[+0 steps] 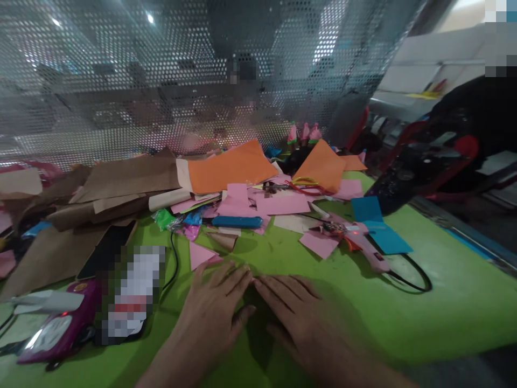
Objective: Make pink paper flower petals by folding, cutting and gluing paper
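Closest to me, my left hand [220,299] and right hand [293,302] lean in over the green tabletop [452,318], backs up, fingers stretched out and meeting at the tips; both forearms run off the bottom edge. My palms are hidden and the right hand is smeared, so I cannot tell whether I grip anything. Just beyond my left fingertips lies a pointed pink paper piece [201,255], flat and matte. A mosaic blurs the slab-shaped object [135,285] to the left. Farther off are a smooth blue bar [237,221], creased brown paper [129,172], a stiff orange sheet [230,167] and a perforated screen [161,70], its top cut off.
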`<action>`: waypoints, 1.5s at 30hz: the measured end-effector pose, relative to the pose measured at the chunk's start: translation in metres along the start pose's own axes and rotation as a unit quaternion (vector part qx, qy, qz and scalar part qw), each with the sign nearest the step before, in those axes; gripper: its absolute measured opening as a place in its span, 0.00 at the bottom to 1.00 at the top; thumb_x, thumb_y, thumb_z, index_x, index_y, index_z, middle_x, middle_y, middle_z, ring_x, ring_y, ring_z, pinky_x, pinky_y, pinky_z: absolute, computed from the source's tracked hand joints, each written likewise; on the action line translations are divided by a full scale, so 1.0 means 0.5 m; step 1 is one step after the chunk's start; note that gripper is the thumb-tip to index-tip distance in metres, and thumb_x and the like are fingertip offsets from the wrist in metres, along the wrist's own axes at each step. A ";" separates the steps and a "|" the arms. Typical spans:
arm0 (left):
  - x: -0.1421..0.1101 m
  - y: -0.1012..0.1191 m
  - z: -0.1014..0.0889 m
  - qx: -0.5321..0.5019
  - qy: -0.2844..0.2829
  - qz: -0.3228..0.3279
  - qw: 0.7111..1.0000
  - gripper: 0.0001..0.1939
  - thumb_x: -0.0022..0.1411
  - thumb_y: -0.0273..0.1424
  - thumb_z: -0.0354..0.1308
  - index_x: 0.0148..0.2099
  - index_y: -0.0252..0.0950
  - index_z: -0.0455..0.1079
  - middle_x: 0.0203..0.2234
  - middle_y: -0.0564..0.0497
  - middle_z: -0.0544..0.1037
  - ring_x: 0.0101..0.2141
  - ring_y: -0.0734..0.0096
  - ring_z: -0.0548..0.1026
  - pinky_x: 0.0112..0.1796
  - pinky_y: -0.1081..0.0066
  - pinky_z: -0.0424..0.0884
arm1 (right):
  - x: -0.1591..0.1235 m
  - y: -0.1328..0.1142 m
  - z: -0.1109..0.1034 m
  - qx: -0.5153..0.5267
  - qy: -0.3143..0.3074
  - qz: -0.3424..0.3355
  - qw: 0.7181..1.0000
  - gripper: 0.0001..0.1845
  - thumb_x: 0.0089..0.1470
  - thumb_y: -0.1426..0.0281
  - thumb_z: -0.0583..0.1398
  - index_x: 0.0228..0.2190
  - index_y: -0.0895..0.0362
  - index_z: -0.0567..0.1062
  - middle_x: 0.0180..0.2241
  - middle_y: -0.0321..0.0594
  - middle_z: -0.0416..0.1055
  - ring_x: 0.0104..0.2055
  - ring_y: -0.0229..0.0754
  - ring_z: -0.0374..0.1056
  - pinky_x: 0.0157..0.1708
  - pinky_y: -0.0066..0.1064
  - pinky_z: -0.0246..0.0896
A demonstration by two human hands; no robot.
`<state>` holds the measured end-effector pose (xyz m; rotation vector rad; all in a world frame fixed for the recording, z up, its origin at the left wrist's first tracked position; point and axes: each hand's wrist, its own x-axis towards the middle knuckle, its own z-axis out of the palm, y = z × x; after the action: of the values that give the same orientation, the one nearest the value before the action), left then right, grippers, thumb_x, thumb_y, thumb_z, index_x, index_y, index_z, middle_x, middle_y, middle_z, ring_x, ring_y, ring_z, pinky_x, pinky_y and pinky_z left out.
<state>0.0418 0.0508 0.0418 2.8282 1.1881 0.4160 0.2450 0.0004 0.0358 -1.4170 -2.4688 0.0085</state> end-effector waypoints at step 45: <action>0.011 0.006 0.015 -0.026 -0.001 -0.022 0.999 0.21 0.68 0.37 0.47 0.61 0.39 0.63 0.57 0.52 0.71 0.56 0.58 0.68 0.57 0.48 0.53 | 0.006 -0.002 -0.010 0.024 -0.006 0.083 0.996 0.26 0.60 0.65 0.56 0.58 0.56 0.65 0.56 0.43 0.69 0.55 0.51 0.63 0.52 0.47 0.59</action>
<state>0.0497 0.0532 0.0361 2.7530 1.2171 0.4353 0.2440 0.0019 0.0415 -1.6009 -2.3365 0.1121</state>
